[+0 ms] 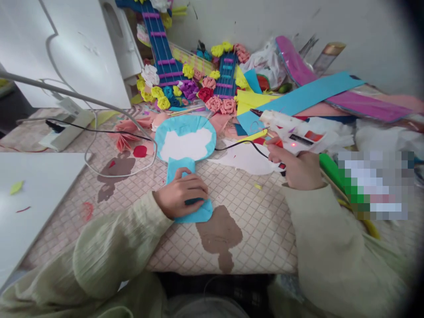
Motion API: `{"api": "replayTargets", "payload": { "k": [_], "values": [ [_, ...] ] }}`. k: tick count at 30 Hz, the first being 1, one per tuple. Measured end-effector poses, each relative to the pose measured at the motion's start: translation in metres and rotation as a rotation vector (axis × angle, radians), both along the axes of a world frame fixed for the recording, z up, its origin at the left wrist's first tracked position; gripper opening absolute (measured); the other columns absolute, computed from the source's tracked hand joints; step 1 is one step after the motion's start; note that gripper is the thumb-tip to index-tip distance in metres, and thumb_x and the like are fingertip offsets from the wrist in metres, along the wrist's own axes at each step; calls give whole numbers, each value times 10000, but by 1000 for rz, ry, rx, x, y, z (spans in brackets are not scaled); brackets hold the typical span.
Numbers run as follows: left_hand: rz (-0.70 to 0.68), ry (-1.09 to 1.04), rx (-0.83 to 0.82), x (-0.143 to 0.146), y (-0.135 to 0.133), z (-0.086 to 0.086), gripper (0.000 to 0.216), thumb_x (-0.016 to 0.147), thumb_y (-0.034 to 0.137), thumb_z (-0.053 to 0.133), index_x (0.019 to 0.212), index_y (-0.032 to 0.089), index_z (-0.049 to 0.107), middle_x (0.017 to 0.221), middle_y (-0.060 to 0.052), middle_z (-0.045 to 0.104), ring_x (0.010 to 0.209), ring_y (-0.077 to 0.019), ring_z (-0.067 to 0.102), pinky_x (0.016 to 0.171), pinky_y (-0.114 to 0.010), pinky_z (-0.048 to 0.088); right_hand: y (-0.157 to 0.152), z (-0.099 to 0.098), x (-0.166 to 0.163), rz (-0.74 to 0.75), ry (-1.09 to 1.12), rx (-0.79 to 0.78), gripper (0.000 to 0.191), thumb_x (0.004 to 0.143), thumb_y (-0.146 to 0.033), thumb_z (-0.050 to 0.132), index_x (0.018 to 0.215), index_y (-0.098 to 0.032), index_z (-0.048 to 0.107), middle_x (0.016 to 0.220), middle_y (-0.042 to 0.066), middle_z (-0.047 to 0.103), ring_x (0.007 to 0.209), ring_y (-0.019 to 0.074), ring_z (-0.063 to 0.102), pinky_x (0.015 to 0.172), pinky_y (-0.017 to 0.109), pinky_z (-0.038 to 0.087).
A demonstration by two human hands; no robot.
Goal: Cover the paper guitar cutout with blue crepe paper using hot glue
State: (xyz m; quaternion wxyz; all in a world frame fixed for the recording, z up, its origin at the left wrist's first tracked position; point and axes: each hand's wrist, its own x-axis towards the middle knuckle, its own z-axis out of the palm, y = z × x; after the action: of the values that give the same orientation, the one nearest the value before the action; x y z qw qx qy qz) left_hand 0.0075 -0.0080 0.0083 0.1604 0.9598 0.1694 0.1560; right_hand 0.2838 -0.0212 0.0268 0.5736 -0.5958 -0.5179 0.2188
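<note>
A blue-and-white paper cutout (185, 125) lies on the table, with a rounded blue-edged top, a white middle and a blue neck running toward me. My left hand (183, 192) rests over the neck, fingers curled on it. A small dark piece (194, 201) shows by those fingers; its kind is unclear. On the right, my right hand (294, 165) grips the handle of a white hot glue gun (288, 128). The gun's dark nozzle points left, and a red light glows on its body. A white paper piece (247, 158) lies just left of this hand.
Paper-flower-decorated blue ukulele shapes (162, 48) stand at the back. Blue paper strips (308, 95) and pink packets (371, 106) lie back right. A power strip (66, 128) with cables sits left, near a white board (36, 198). A green item (334, 172) lies right.
</note>
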Motion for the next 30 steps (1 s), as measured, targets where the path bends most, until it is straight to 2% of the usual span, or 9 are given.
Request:
{"api": "replayTargets", "payload": {
  "k": [6,10,14,19,25,30],
  "values": [
    [194,2,-72,8,-7,1,114,751,275,557,675,192,578,883,-1,635,977,-193,507,882,-405,222,-5,8,-7,18,-31,-76,93,677,-282,624,727,-203,615,600,-13,561,548,124,489,519,265,409],
    [293,13,-73,9,-11,2,41,700,222,566,727,191,561,950,-13,612,1026,-221,460,860,-407,252,-7,13,-8,3,-69,-79,120,662,-282,621,688,-165,608,726,16,625,658,144,554,600,277,455],
    [387,55,-55,7,-14,2,109,666,241,574,751,178,544,1022,-47,562,1038,-254,423,837,-424,270,-9,14,-1,70,-164,-26,127,672,-293,615,736,-184,629,799,14,657,758,170,597,714,316,485],
    [402,100,-58,6,-16,1,106,700,273,543,661,175,553,1020,-53,538,1047,-281,386,808,-451,259,-12,11,6,156,-276,36,125,695,-306,611,774,-219,655,865,21,671,842,195,603,778,348,490],
    [409,111,-63,6,-17,2,148,691,303,566,646,165,539,1033,-70,526,1047,-286,368,794,-456,265,-14,17,6,247,-352,1,118,706,-284,618,800,-220,652,821,31,661,828,208,595,739,356,495],
    [425,132,-79,5,-17,3,125,701,288,556,659,171,560,1064,-69,516,1057,-292,366,784,-464,263,-14,18,14,329,-459,45,158,735,-299,596,865,-225,646,907,36,654,868,207,591,784,356,478]
  ]
}}
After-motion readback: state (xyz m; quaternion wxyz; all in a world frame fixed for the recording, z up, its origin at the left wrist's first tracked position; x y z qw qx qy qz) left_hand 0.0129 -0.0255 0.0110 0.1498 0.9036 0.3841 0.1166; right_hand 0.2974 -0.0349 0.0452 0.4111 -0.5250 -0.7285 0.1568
